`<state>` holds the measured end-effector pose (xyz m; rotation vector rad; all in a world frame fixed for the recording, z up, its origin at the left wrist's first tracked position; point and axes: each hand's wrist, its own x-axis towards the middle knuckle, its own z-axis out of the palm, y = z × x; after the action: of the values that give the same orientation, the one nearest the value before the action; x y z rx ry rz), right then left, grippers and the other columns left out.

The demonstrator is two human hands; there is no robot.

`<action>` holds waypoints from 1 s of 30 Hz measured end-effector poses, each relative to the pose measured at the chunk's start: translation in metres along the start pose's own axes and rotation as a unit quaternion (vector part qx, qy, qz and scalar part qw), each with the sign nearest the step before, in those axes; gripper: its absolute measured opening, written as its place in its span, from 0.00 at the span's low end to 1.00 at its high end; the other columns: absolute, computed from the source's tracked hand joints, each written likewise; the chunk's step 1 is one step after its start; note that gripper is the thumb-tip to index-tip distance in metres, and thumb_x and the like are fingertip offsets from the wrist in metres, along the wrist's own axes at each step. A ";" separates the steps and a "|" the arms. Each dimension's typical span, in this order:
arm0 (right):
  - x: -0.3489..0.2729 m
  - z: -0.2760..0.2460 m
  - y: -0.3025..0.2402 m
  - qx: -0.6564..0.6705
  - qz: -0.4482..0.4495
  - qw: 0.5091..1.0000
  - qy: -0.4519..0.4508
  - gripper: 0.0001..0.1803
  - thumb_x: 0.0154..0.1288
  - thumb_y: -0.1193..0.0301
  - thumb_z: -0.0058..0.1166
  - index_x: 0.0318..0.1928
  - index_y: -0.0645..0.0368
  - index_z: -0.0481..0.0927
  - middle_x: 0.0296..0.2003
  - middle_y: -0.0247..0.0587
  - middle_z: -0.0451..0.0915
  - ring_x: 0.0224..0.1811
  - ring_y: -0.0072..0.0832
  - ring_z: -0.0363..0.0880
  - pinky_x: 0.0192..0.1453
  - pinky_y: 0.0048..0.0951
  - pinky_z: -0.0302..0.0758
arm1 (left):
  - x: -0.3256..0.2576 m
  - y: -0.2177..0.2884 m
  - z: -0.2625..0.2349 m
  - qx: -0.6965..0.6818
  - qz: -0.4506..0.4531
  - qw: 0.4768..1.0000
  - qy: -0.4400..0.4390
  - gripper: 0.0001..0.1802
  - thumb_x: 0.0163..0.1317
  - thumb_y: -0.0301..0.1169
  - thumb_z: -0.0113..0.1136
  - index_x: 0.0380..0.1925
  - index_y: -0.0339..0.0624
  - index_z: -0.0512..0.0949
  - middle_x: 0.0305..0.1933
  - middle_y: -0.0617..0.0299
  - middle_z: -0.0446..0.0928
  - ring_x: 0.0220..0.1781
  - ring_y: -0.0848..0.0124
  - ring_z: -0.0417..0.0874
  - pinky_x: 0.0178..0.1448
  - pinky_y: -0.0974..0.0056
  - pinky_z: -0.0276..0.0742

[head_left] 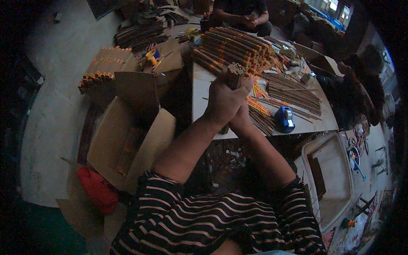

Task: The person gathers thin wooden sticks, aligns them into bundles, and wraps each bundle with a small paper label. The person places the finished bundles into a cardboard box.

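Over the near part of the white table [202, 114], a bundle of thin brown sticks, like incense sticks [235, 73], stands upright in my grip. My left hand [222, 101] is closed around it from the left. Pressed against it from the right is my right hand [244, 94], also closed, with some fingers hidden by the left. Loose brown sticks [293, 91] lie to the right, beside red and yellow paper bands [260, 105]. A blue tape dispenser [285, 119] sits at the table's near edge. Behind my hands rises a pile of banded stick bundles [231, 44].
An open cardboard box [146, 140] stands at left, with a red cloth-like thing [97, 190] beside it. More bundles [106, 63] are stacked farther left. A whitish tub [342, 170] is at right. Across the table sits another person [240, 17].
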<state>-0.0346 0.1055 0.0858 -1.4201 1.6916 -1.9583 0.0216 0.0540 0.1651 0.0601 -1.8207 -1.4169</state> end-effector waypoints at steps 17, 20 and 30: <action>-0.086 -0.046 -0.100 0.117 0.048 0.992 0.025 0.25 0.56 0.73 0.52 0.55 0.62 0.62 0.50 0.43 0.68 0.50 0.28 0.68 0.53 0.29 0.66 | -0.066 0.070 -0.021 0.233 -0.010 0.961 -0.150 0.14 0.52 0.31 0.60 0.36 0.35 0.73 0.31 0.53 0.77 0.34 0.70 0.78 0.40 0.65 0.73; -0.097 -0.056 -0.123 -0.007 0.040 0.998 0.054 0.22 0.58 0.67 0.51 0.51 0.62 0.65 0.40 0.43 0.74 0.41 0.25 0.73 0.45 0.25 0.70 | -0.089 0.068 -0.019 0.223 -0.117 0.941 -0.224 0.13 0.52 0.28 0.57 0.37 0.35 0.73 0.34 0.53 0.76 0.37 0.69 0.78 0.44 0.65 0.72; -0.154 -0.034 -0.106 -0.198 0.069 0.977 -0.048 0.12 0.63 0.68 0.43 0.29 0.65 0.73 0.20 0.40 0.73 0.23 0.21 0.71 0.28 0.22 0.69 | -0.165 0.044 -0.014 0.112 -0.299 0.878 -0.355 0.16 0.49 0.30 0.55 0.37 0.32 0.72 0.37 0.48 0.76 0.39 0.59 0.78 0.46 0.62 0.71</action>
<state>0.0649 0.2664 0.0981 -1.4403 2.1554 -1.5108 0.1599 0.1400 0.1102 0.2727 -2.7437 -1.7842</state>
